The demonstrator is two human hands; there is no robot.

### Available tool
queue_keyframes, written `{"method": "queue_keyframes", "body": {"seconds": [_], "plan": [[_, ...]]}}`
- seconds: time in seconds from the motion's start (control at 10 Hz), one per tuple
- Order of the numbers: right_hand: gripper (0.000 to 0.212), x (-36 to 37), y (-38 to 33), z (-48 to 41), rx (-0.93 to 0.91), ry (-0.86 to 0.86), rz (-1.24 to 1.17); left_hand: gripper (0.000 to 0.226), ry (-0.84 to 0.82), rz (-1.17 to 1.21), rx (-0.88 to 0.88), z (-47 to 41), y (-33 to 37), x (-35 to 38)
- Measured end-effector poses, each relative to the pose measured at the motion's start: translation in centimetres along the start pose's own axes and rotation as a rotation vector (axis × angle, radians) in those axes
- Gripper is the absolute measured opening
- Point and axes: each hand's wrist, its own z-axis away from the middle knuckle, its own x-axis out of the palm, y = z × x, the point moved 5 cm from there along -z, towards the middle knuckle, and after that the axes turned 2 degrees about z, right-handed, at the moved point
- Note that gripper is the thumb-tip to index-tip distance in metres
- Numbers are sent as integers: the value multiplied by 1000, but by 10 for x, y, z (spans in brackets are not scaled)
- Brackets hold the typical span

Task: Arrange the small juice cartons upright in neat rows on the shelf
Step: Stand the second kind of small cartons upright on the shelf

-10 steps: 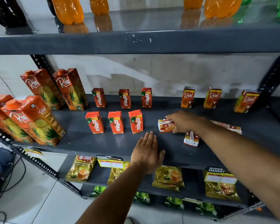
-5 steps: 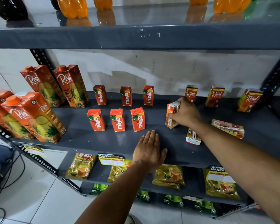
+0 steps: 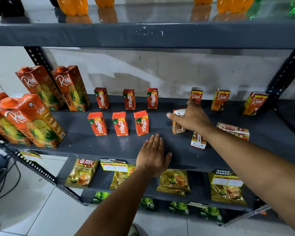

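On the dark grey shelf (image 3: 75,138), six small Maaza cartons stand upright in two rows of three: the back row (image 3: 129,99) near the wall and the front row (image 3: 120,123) just ahead of it. To the right, three small Real cartons (image 3: 220,99) stand upright along the back, spaced apart. The right hand (image 3: 192,117) reaches in over the shelf with its fingers spread loose, resting on top of a small carton (image 3: 177,121) that stands upright, slightly tilted, between the front Maaza row and the Real cartons; the hand covers the carton's right side and does not appear closed around it. Just in front of the right forearm, another small carton (image 3: 198,141) lies on the shelf with its white end facing forward, and a third small carton (image 3: 233,131) lies flat on its side farther right. The left hand (image 3: 152,157) lies palm down, flat and open, fingers together, on the front part of the shelf below the front Maaza row, holding nothing. Four tall pineapple cartons (image 3: 70,87) stand at the left end of the shelf. Tea packets (image 3: 83,172) lie on the shelf below.
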Motion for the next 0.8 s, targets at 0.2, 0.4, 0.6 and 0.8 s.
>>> {"method": "queue_keyframes", "body": {"seconds": [0.2,0.4,0.6,0.8], "plan": [[69,-22,-21,-12,-47,-108,284,76,-1,15,-2,1,0,-1],[38,-22,-43,-10,-494,-427,461,76,0,11,-1,0,0,-1],[34,-26,-48,-2,-743,-439,611,76,3,5,3,1,0,-1],[46,-29,-51,15,-1022,-252,754,76,6,-4,1,0,0,0]]}}
